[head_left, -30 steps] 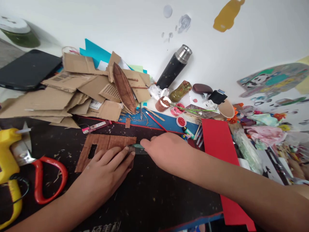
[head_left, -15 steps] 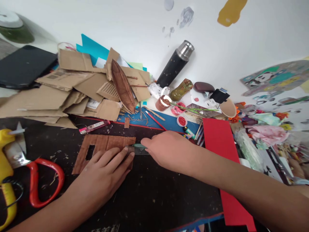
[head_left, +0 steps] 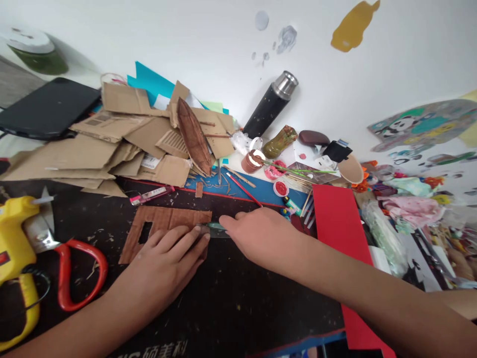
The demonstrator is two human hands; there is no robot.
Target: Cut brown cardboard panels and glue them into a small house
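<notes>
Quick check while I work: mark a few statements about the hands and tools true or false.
1. The left hand lies flat on the brown cardboard. True.
2. The right hand holds the scissors. False: they lie untouched, left of the left hand; the right hand holds a slim green tool.
3. The cardboard has a square hole. True.
4. The glue gun is blue. False: it is yellow.
5. The red sheet lies left of both hands. False: it lies to their right.
</notes>
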